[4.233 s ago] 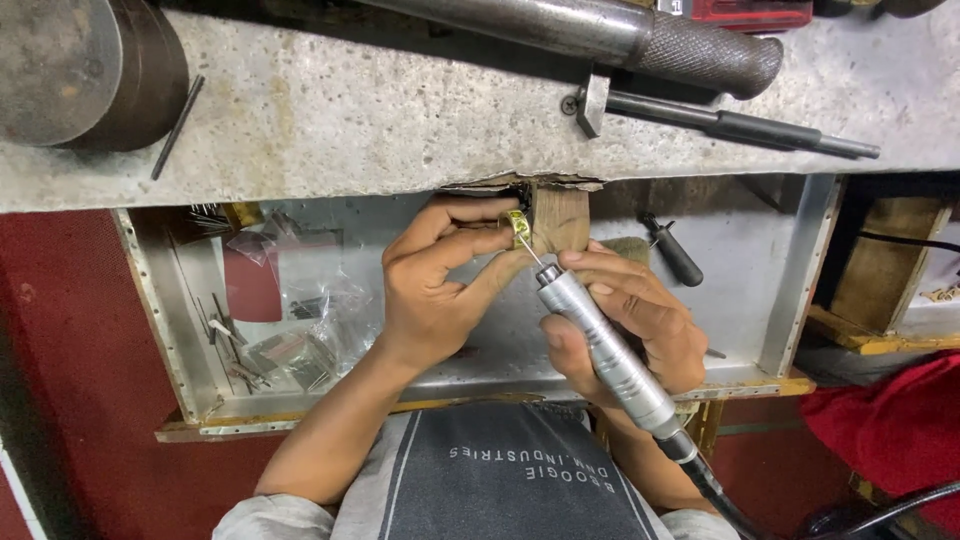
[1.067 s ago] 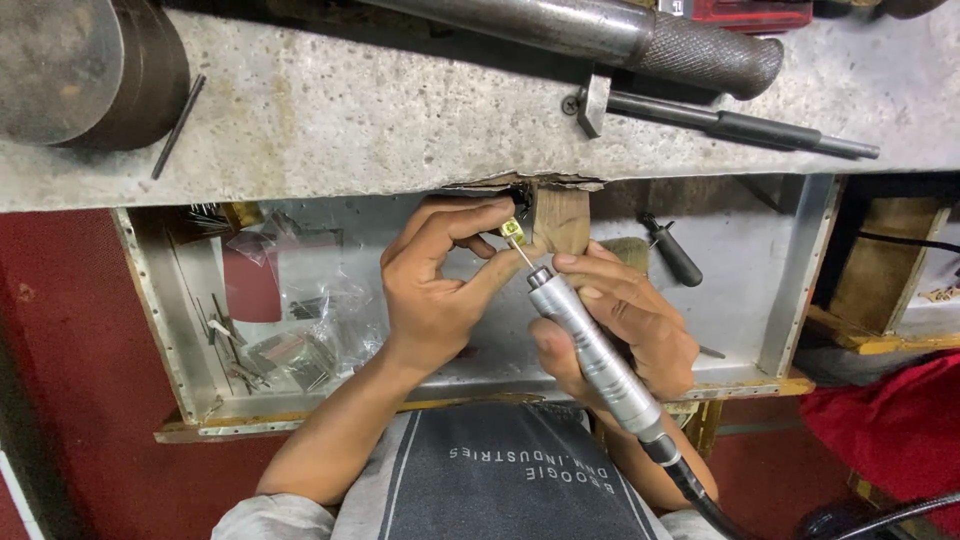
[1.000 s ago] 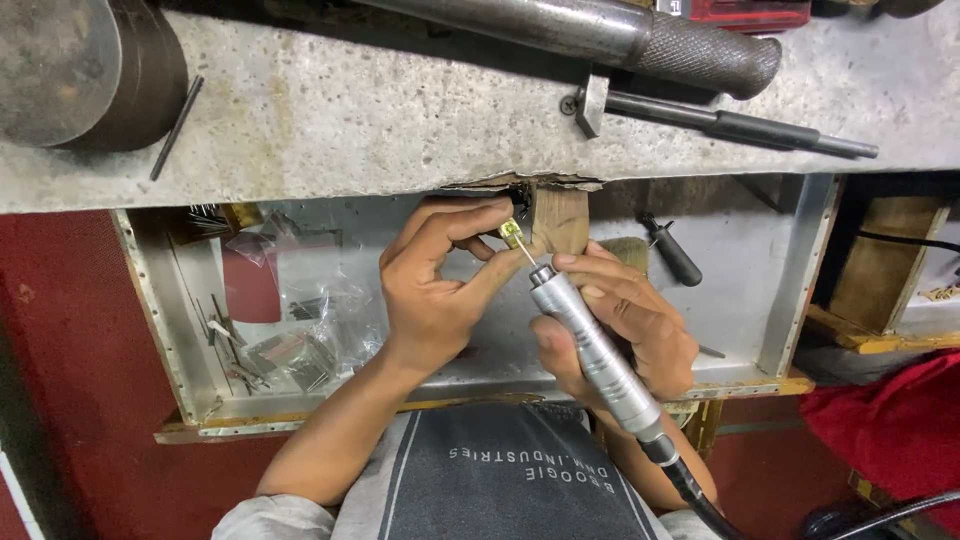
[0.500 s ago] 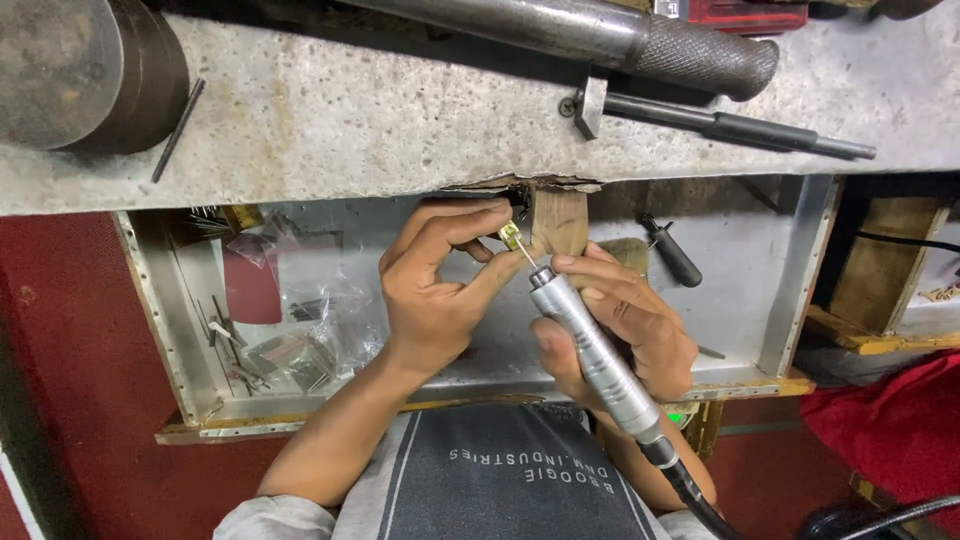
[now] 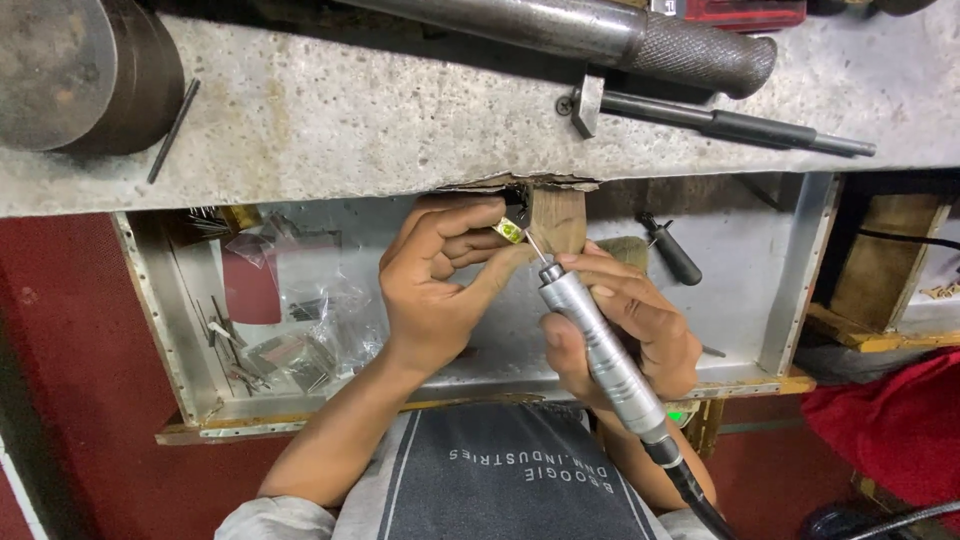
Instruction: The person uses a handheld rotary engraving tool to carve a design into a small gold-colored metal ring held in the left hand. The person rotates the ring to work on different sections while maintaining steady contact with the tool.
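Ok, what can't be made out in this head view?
- Small gold piece: mostly covered by the left hand fingertips; shape unclear.
- Rotary handpiece bit: too thin to tell its tip.
- Handpiece cable: cut off by the bottom edge.
- Contents of the plastic bags in the tray: too small.

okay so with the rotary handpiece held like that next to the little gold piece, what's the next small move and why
Probably ease the bit down onto the small gold piece. The left hand pinches it against the wooden bench peg, and the right hand holds the silver rotary handpiece with its thin bit aimed at it; whether they touch is unclear.
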